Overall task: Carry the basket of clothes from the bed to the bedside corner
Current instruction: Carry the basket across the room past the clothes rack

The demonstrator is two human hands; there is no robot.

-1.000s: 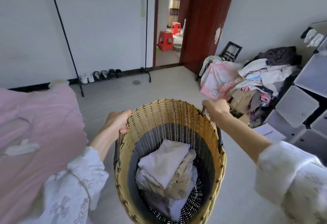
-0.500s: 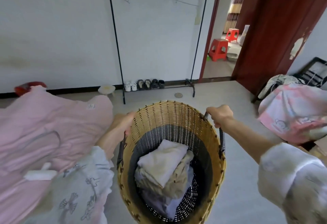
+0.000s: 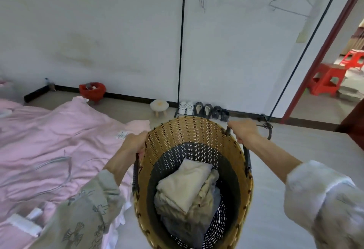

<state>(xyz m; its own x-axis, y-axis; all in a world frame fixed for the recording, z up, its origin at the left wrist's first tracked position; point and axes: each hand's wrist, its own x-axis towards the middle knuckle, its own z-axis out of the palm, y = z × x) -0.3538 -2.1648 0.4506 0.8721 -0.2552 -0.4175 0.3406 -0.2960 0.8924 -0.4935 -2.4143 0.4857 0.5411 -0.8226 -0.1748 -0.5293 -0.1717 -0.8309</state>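
- The basket (image 3: 194, 172) is a tall woven wicker one, tan on top and dark lower down, held up in the air in front of the person, just off the edge of the bed (image 3: 59, 142) and over bare floor.
- Inside there's a folded stack of clothes (image 3: 186, 187), beige and grey, only filling the bottom part. So probably pretty light, and the load looks soft enough that it won't shift much.
- The weave looks stiff, so it should keep its shape. The two dark side handles are the obvious place to grab, and that's where both hands are.
- The left hand (image 3: 133, 145) is wrapped shut on the left handle, the right hand (image 3: 243, 130) is fisted around the right one. Looks like a solid two-handed grip, basket tipped slightly toward the camera.
- Pink bedding is rumpled, with a corner hanging near the basket, might snag.
- Floor (image 3: 285, 170) is smooth and pale, mostly clear ahead.
- Further out: a red bin (image 3: 92, 91) near the far wall corner, a little white stool (image 3: 158, 106), shoes (image 3: 203, 109) lined up under a black garment rack (image 3: 260, 32), red plastic stools (image 3: 327, 80) through the doorway on the right.
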